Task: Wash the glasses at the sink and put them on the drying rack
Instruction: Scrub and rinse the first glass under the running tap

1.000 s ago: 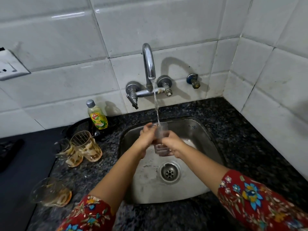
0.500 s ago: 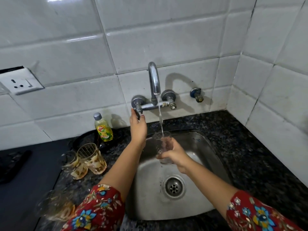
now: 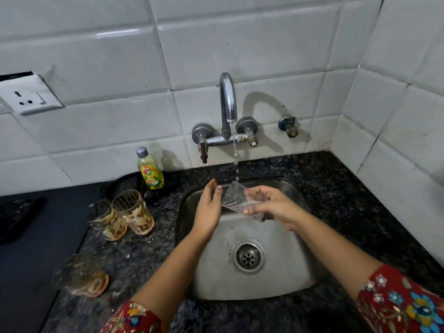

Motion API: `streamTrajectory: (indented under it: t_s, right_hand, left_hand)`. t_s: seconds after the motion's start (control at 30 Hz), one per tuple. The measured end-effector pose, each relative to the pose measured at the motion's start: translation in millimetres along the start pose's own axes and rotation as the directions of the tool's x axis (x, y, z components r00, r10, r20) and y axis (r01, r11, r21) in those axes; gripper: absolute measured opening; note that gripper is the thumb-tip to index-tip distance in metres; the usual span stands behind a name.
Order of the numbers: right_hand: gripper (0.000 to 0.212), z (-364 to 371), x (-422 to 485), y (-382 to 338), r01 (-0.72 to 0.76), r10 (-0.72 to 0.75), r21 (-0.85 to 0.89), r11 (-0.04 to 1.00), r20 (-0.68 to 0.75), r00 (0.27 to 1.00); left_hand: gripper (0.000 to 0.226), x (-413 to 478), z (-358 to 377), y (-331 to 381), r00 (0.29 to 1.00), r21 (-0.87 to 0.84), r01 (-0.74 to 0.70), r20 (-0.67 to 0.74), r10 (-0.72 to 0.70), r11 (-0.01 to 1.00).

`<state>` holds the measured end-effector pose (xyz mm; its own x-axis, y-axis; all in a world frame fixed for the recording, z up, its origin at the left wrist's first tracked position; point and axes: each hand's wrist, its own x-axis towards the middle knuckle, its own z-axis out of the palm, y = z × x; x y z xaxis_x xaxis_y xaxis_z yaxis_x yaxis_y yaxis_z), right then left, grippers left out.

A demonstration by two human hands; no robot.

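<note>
Rinse step, likely: right hand (image 3: pixel 271 207) grips clear glass (image 3: pixel 234 198) tilted under thin tap stream (image 3: pixel 235 159), left hand (image 3: pixel 209 207) flat-fingered just beside its rim; next, empty it, find the rack, which is not in view.

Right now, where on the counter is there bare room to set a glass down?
Free: the granite counter right of the sink, up to the tiled wall. Crowded: left of the sink, with dirty glasses, another glass nearer the front edge, and the soap bottle.
</note>
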<state>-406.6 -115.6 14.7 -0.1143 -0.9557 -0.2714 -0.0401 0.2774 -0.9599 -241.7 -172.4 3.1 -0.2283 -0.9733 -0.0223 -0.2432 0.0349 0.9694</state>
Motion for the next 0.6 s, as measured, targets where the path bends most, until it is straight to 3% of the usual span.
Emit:
streamTrajectory:
  t_s: [0.17, 0.33, 0.43, 0.6]
  right_hand:
    - [0.052, -13, -6, -10, 0.003, -0.012, -0.083, 0.997, -0.11, 0.994]
    - [0.076, -9, -2, -18, 0.079, -0.117, -0.158, 0.984, -0.251, 0.961]
    - [0.055, 1, -10, -23, 0.143, -0.266, -0.381, 0.913, -0.291, 0.919]
    - [0.059, 12, -19, -21, 0.18, -0.437, -0.612, 0.77, -0.302, 0.847]
  left_hand:
    - [0.045, -21, 13, -22, 0.999, 0.032, -0.035, -0.023, 0.036, 0.999]
    - [0.054, -26, 25, -26, 0.989, 0.272, -0.141, -0.014, 0.15, 0.952]
    - [0.06, -25, 31, -24, 0.982, 0.436, -0.172, 0.007, 0.188, 0.883]
    - [0.058, -30, 28, -24, 0.986, 0.567, -0.148, 0.021, 0.166, 0.81]
